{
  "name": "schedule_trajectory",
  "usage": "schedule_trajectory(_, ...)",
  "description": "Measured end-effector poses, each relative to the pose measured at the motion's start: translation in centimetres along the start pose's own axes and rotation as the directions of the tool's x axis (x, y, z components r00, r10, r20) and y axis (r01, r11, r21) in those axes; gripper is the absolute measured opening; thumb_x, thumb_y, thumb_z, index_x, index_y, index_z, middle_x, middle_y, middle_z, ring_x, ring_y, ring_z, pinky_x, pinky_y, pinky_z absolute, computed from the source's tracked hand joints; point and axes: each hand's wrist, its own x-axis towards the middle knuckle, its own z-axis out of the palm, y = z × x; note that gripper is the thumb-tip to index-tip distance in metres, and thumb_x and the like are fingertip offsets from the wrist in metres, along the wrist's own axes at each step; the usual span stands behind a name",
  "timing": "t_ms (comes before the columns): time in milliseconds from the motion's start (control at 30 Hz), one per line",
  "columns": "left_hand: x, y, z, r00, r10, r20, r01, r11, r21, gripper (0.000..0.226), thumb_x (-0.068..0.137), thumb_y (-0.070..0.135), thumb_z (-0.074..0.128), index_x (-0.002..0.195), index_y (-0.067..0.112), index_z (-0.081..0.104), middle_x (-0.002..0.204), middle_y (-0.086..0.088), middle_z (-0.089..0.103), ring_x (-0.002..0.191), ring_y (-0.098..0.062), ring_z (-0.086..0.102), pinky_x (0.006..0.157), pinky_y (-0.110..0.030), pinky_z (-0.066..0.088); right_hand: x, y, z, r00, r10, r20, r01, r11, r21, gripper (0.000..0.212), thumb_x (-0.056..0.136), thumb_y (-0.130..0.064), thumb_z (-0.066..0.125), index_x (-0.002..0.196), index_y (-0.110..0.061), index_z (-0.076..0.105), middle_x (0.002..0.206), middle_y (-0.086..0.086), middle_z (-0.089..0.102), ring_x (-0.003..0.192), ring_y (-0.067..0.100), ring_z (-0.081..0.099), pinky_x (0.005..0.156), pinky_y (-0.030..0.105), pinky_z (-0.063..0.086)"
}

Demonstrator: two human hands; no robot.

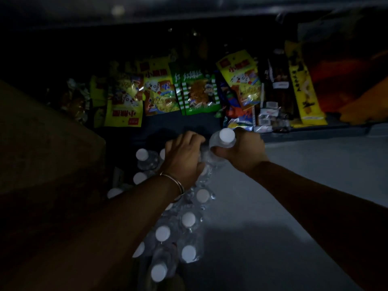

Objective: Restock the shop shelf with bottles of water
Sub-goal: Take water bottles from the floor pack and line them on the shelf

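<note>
A plastic-wrapped pack of water bottles (184, 232) with white caps stands on the floor below me in dim light. My right hand (241, 150) grips one clear bottle (225, 137) by its neck, cap up, at the far end of the pack. My left hand (184, 158), a bangle on its wrist, is closed on the crinkled plastic wrap (204, 158) and bottle tops beside it. The dark shelf (180, 122) lies just beyond both hands, with a bare strip in front of the snack bags.
Yellow and green snack bags (161, 91) lie in a row on the shelf, with more packets (304, 89) to the right. A brown cardboard box (46, 139) stands at the left. Pale floor (294, 206) spreads to the right of the pack.
</note>
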Motion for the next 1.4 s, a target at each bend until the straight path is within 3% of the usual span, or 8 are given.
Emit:
schedule_trajectory(267,-1.0,9.2,-16.7,0.999,0.0,0.049,0.022,0.892,-0.452,0.066,0.064,0.016,0.083,0.116,0.009,0.043,0.112,-0.001,0.048,0.107,-0.017,0.05,0.082,-0.022,0.04,-6.4,-11.6,-18.4,0.975,-0.222,-0.008,0.222,0.97,0.1,0.04,0.065,-0.045,0.075,0.09,-0.015,0.066,0.088,0.002,0.07,0.081,0.015,0.065,0.066,0.029,0.051)
schedule_trajectory(433,-3.1,15.2,-31.4,0.986,0.123,0.116,-0.042,0.843,-0.536,0.093,0.052,0.031,0.086,0.131,0.014,0.04,0.13,0.003,0.053,0.118,-0.01,0.052,0.101,-0.034,0.045,-11.0,-20.9,-31.3,0.932,-0.361,-0.026,0.362,0.93,0.067,0.03,0.068,-0.047,0.074,0.065,-0.022,0.058,0.061,-0.008,0.059,0.055,0.002,0.053,0.047,0.02,0.039)
schedule_trajectory(633,-6.3,21.5,-49.1,0.975,0.223,0.019,-0.166,0.774,-0.611,0.071,0.068,0.005,0.08,0.111,0.043,0.038,0.111,0.026,0.053,0.091,0.02,0.054,0.074,-0.005,0.046,-15.6,-32.6,-46.1,0.861,-0.508,-0.023,0.507,0.862,-0.026,0.05,0.075,-0.052,0.069,0.074,-0.003,0.064,0.066,0.012,0.058,0.058,0.018,0.053,0.059,0.039,0.048)
schedule_trajectory(733,-7.8,24.6,-57.4,0.96,0.273,-0.057,-0.255,0.777,-0.575,0.066,0.069,0.011,0.08,0.115,0.04,0.044,0.113,0.026,0.055,0.101,0.014,0.055,0.076,-0.006,0.047,-18.0,-38.2,-52.9,0.837,-0.547,-0.023,0.544,0.836,-0.074,0.056,0.078,-0.054,0.064,0.072,0.001,0.059,0.069,0.02,0.056,0.063,0.025,0.054,0.063,0.04,0.046)
schedule_trajectory(867,-9.2,27.9,-67.3,0.937,0.314,-0.152,-0.346,0.777,-0.526,0.045,0.072,0.002,0.076,0.101,0.029,0.055,0.097,0.017,0.063,0.08,0.014,0.062,0.069,-0.007,0.048,-20.7,-45.0,-60.5,0.824,-0.56,-0.078,0.563,0.826,0.011,0.065,0.073,-0.061,0.065,0.081,0.003,0.069,0.074,0.022,0.069,0.062,0.026,0.066,0.055,0.027,0.05)
schedule_trajectory(1000,-10.1,30.5,-75.6,0.899,0.329,-0.289,-0.433,0.766,-0.475,0.04,0.072,0.003,0.076,0.1,0.026,0.061,0.09,0.013,0.069,0.077,0.006,0.064,0.069,-0.01,0.05,-22.1,-50.6,-66.1,0.805,-0.583,-0.106,0.593,0.792,0.146,0.072,0.047,-0.07,0.074,0.089,-0.012,0.07,0.081,0.012,0.072,0.071,0.028,0.071,0.066,0.044,0.06)
schedule_trajectory(1267,-9.1,34.2,-89.6,0.851,0.299,-0.431,-0.47,0.802,-0.37,0.072,0.062,0.051,0.078,0.124,0.027,0.05,0.111,0.018,0.058,0.101,-0.002,0.057,0.073,-0.008,0.045,-23.9,-60.2,-76.0,0.763,-0.568,-0.308,0.644,0.71,0.285,0.056,0.059,-0.041,0.085,0.096,-0.002,0.066,0.086,0.01,0.069,0.075,0.022,0.066,0.065,0.035,0.056)
schedule_trajectory(1400,-8.0,33.8,-94.3,0.856,0.298,-0.422,-0.495,0.706,-0.506,0.085,0.048,0.052,0.084,0.121,0.02,0.054,0.112,0.003,0.068,0.105,-0.016,0.064,0.096,-0.04,0.05,-23.7,-64.4,-79.8,0.728,-0.578,-0.367,0.682,0.665,0.304,0.045,0.068,-0.032,0.081,0.101,-0.005,0.066,0.089,0.008,0.074,0.078,0.02,0.07,0.07,0.034,0.056)
